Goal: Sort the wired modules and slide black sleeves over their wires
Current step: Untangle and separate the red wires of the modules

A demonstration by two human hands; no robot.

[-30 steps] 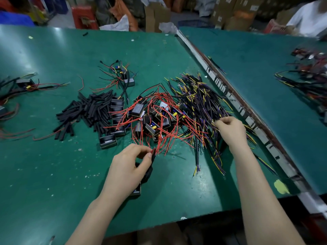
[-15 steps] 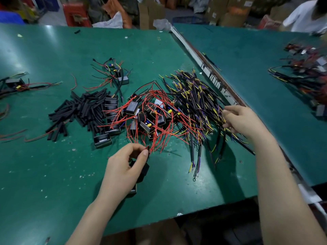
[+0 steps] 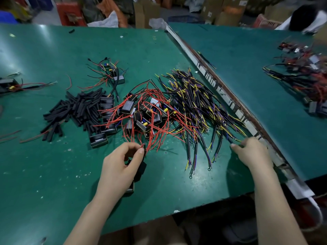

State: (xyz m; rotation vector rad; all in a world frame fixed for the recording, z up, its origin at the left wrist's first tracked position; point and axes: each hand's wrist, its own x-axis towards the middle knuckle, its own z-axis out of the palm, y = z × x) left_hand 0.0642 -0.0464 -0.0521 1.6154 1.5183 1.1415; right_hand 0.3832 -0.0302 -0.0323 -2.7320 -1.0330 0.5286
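A heap of black box modules with red wires (image 3: pixel 146 115) lies mid-table. Left of it lies a pile of black sleeves (image 3: pixel 74 110). To the right spreads a bundle of black, yellow and purple wires (image 3: pixel 200 106). My left hand (image 3: pixel 120 167) holds a black module (image 3: pixel 139 168) near the front edge, thumb and forefinger pinching its red wire ends. At the right end of the wire bundle my right hand (image 3: pixel 251 152) pinches a black-sleeved wire (image 3: pixel 233 141).
A few finished modules (image 3: pixel 113 75) lie at the back. More wired parts (image 3: pixel 10 85) sit at the far left. A taped seam (image 3: pixel 224 96) divides this table from the neighbouring one, which carries another wire heap (image 3: pixel 304 76). A person in white sits far right.
My right hand has pulled away from the wire bundle toward the front right, drawing a wire with it. The left hand has stayed in place with its module.
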